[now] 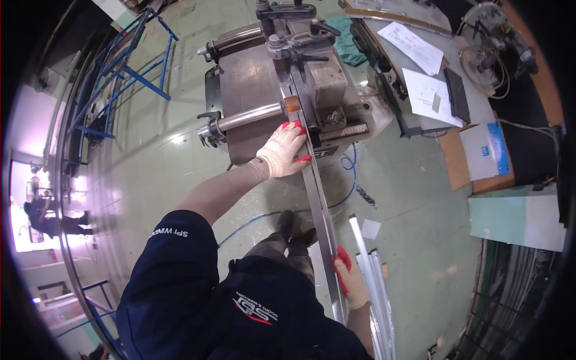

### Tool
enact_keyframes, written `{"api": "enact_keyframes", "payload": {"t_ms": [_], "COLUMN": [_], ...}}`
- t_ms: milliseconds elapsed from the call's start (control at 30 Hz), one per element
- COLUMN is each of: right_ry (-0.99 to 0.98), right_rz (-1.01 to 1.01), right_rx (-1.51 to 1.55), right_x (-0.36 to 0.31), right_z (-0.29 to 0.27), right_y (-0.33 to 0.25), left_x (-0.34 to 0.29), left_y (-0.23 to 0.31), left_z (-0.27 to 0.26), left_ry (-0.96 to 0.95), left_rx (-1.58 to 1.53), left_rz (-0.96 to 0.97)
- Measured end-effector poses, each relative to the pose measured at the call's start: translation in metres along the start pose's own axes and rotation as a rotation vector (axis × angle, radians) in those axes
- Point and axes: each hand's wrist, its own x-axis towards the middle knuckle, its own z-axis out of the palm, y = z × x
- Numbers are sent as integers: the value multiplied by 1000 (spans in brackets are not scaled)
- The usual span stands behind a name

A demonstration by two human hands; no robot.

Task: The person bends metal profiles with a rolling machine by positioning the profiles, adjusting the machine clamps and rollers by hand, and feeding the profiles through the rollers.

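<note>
A long, narrow metal profile [320,219] runs from the machine's clamps down past my right side. My left hand [283,150], in a white glove with red fingertips, is closed around it just in front of the machine table [251,84], with thumb and fingers on opposite sides. Lower down, my right hand [351,278], also gloved in red and white, grips the same profile close to my body. An orange-brown clamp pad [291,104] on a steel cylinder [249,116] sits at the profile just beyond my left fingers. The profile's far end is hidden among the clamps.
Several pale profiles [377,288] stand beside my right arm. A blue hose [264,217] lies across the floor. Papers [429,96] rest on a bench [384,54] at the right. A blue metal frame [141,75] stands far left, and another person [51,216] is beyond it.
</note>
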Motion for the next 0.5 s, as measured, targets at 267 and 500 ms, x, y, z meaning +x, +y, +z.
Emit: {"api": "enact_keyframes", "payload": {"t_ms": [267, 500], "right_ry": [236, 241], "right_rz": [-43, -48], "right_rx": [-723, -877], "right_x": [-26, -20], "right_z": [29, 17], "right_y": [4, 23], "left_x": [-11, -19], "left_y": [6, 27], "left_z": [-5, -9], "left_ry": [88, -49], "left_rx": [-93, -28], "left_rz": [10, -134]}}
